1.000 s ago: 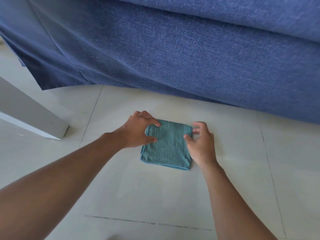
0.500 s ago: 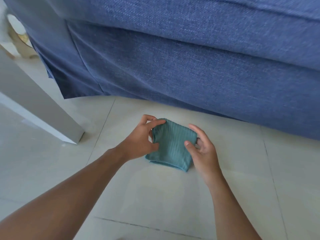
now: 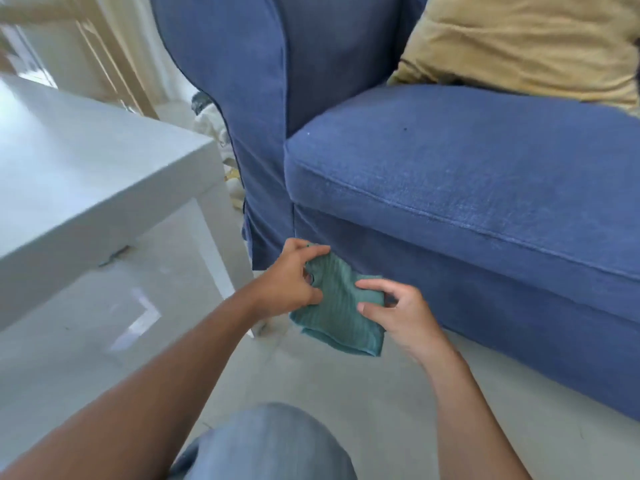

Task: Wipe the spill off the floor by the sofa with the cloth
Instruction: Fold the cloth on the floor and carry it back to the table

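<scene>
Head view: your folded teal cloth (image 3: 341,306) looks lifted off the floor (image 3: 346,393), at 6 o'clock below the sofa cushion (image 3: 467,161). Folding seems done; putting it away remains.

— Agreed. Your left hand (image 3: 294,278) pinches its 10 o'clock corner, and your right hand (image 3: 398,313) pinches its 3 o'clock edge. Your fingers behind it are hidden, and the edges blur.

Wears faded blue-grey denim over the knee (image 3: 266,441), lightly creased. Shows bare forearms (image 3: 173,368) running to the left hand (image 3: 294,278) and right hand (image 3: 398,317).
</scene>
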The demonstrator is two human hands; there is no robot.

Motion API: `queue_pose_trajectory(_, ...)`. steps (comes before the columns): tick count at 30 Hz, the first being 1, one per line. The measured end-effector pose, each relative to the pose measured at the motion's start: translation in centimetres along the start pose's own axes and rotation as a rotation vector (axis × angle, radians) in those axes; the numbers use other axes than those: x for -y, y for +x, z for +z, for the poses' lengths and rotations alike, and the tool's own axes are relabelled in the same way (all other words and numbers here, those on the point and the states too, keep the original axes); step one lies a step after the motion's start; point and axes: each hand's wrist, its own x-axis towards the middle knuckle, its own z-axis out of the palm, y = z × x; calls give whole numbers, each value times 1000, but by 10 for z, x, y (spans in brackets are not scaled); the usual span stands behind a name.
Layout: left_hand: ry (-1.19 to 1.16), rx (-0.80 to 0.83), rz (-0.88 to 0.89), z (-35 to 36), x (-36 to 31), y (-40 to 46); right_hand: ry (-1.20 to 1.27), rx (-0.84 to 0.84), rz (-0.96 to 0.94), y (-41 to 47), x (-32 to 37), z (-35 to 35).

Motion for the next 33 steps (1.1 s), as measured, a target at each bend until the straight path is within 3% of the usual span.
queue_pose_trajectory(8, 59, -261, 16, -124, -115, -48, 154, 190, -277, 10, 171, 6)
queue_pose_trajectory(12, -23, -424, -104, -207, -120, -88, 216, 459, -269, 35, 248, 47)
queue_pose_trajectory(17, -138, -581, -343, -285, -84, -175, -113, 770, -314, 50, 329, 155)
queue_pose_trajectory(24, -96, -659, -651, -320, -25, -256, -437, 1005, -356, 35, 356, 289)
queue_pose_trajectory(33, 355, -573, -802, -337, -1, -261, -706, 932, -544, 27, 357, 308)
